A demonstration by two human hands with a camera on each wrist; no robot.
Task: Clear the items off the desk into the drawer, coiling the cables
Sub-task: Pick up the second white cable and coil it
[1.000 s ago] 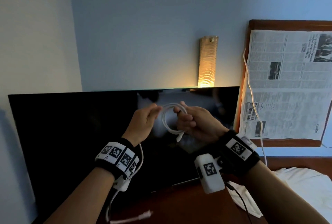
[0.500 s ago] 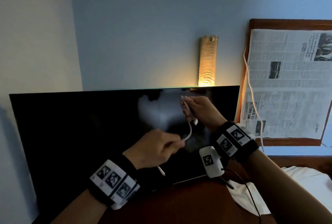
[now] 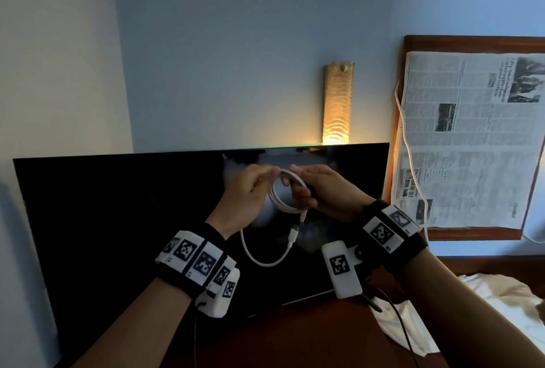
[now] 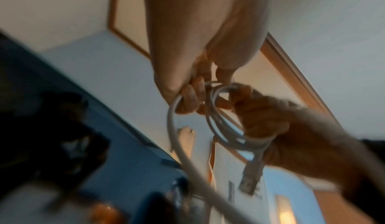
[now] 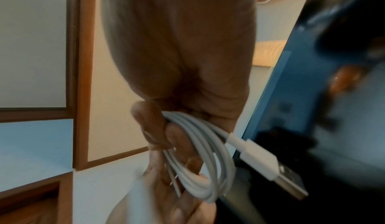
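A white USB cable is wound into a small coil in mid-air in front of the black screen. My right hand grips the coil, its fingers curled round several loops; the USB plug sticks out to the right. My left hand pinches the loose strand at the coil's top. A slack loop hangs below the hands and ends in a plug. The drawer is out of sight.
A large black screen stands on the dark wooden desk. A lit wall lamp glows behind it. A newspaper hangs on a wooden frame at right with a white cord. White cloth lies at right.
My left hand has risen from low beside the screen back up to the right hand, laying another loop on the coil. The right hand has kept hold of the coil.
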